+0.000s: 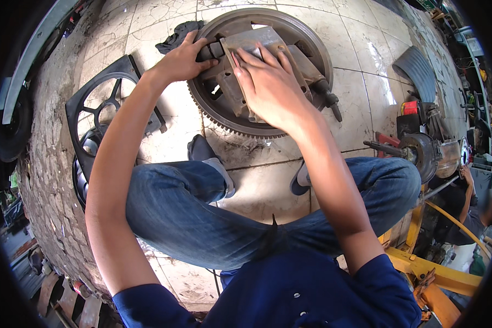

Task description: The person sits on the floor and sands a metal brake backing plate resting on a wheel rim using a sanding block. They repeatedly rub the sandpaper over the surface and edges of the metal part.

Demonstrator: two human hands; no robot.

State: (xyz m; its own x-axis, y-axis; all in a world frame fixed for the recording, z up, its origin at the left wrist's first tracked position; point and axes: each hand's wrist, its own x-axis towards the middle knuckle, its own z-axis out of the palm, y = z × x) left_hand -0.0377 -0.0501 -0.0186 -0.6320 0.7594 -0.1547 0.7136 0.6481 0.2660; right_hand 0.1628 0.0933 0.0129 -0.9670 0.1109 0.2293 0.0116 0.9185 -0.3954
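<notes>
A large toothed flywheel lies flat on the tiles in front of me. On top of it rests a grey metal housing with a flat machined face and bolt holes. My left hand curls around the cylindrical end at the housing's left, thumb on the near side. My right hand lies across the flat face, fingers stretched out and a little apart. A thin reddish edge shows beside its fingers; what it belongs to is hidden. A dark shaft end sticks out at the housing's lower right.
Black cloth lies beyond my left hand. A black fan shroud lies at the left. To the right are a curved ribbed panel, a hub assembly and a yellow frame. Another person is at the far right.
</notes>
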